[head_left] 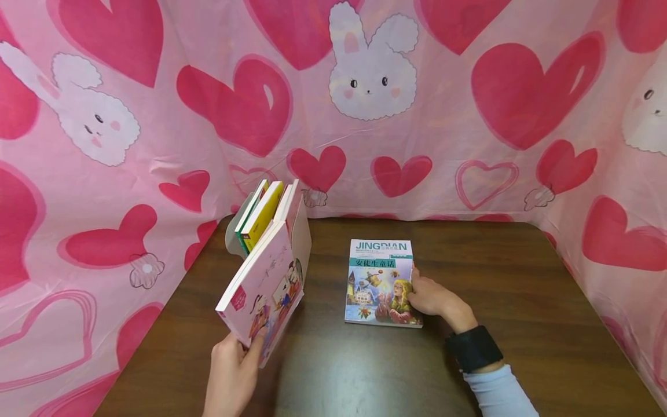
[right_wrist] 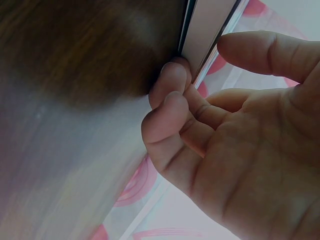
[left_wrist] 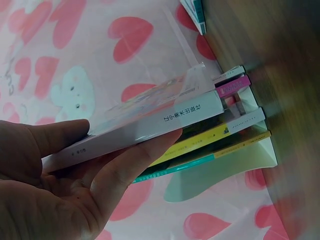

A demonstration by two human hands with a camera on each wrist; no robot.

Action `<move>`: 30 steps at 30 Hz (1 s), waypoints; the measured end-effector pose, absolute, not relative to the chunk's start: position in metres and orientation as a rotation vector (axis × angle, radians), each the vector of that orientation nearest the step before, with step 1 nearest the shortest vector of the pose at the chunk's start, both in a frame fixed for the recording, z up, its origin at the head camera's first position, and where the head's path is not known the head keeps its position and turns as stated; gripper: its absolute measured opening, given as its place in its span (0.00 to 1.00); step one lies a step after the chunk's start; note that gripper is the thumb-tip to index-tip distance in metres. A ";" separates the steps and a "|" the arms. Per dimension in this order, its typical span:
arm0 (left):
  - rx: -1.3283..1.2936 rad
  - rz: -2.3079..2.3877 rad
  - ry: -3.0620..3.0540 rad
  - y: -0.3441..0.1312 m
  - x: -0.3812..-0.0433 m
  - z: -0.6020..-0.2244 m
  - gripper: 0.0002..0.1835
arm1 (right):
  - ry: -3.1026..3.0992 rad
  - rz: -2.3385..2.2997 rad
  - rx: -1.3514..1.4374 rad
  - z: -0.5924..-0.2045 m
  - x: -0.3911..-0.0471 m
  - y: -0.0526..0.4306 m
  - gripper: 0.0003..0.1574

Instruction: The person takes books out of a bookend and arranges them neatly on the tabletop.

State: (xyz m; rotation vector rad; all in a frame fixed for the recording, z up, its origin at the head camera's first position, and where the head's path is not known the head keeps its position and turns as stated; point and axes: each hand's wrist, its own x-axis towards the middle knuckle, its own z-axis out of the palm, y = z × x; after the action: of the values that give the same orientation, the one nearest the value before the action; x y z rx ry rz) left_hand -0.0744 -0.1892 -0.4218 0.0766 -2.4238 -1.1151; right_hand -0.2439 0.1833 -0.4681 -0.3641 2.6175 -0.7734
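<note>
My left hand (head_left: 233, 370) grips a pink picture book (head_left: 263, 272), thumb on the cover and fingers behind it. The book is tilted, close in front of a pale book holder (head_left: 301, 237). In the left wrist view its white spine (left_wrist: 150, 127) crosses in front of the other books. My right hand (head_left: 438, 299) pinches the right edge of a JINGDIAN storybook (head_left: 383, 284), which lies face up on the table. The right wrist view shows the curled fingers (right_wrist: 167, 85) at that book's edge (right_wrist: 207, 35), with the thumb on the other side.
Several books stand in the holder, among them a yellow one (head_left: 263, 214) and a green-edged one (head_left: 252, 211). The brown wooden table (head_left: 484, 266) extends to the right. A pink curtain (head_left: 448, 116) with hearts and rabbits hangs behind and on both sides.
</note>
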 end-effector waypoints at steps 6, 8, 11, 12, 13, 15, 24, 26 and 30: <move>0.063 -1.147 -2.441 -0.188 -0.078 -0.423 0.12 | 2.619 -0.770 -0.359 -0.469 -0.245 0.183 0.50; 0.055 -1.169 -2.443 -0.188 -0.081 -0.423 0.12 | 2.616 -0.772 -0.351 -0.468 -0.245 0.182 0.50; 0.043 -1.205 -2.446 -0.188 -0.085 -0.423 0.13 | 2.609 -0.777 -0.338 -0.467 -0.245 0.183 0.50; 0.037 -1.216 -2.448 -0.188 -0.086 -0.423 0.13 | 2.610 -0.775 -0.341 -0.467 -0.245 0.183 0.49; 0.030 -1.228 -2.450 -0.188 -0.087 -0.423 0.13 | 2.611 -0.773 -0.345 -0.467 -0.245 0.183 0.49; 0.023 -1.243 -2.453 -0.187 -0.089 -0.423 0.13 | 2.609 -0.781 -0.340 -0.467 -0.245 0.183 0.49; 0.028 -1.279 -2.456 -0.183 -0.098 -0.426 0.13 | 2.684 -0.761 -0.362 -0.466 -0.244 0.185 0.48; 0.034 -1.299 -2.458 -0.183 -0.100 -0.427 0.14 | 2.710 -0.761 -0.372 -0.466 -0.244 0.185 0.47; 0.061 -1.338 -2.456 -0.181 -0.105 -0.428 0.15 | 2.756 -0.769 -0.383 -0.466 -0.244 0.185 0.44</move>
State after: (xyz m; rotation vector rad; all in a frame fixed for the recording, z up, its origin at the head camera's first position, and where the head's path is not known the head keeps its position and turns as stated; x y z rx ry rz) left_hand -0.1045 -0.1814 -0.4277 0.0614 -2.4562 -1.3379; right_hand -0.2439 0.1845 -0.4655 -0.3830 2.7560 -0.7695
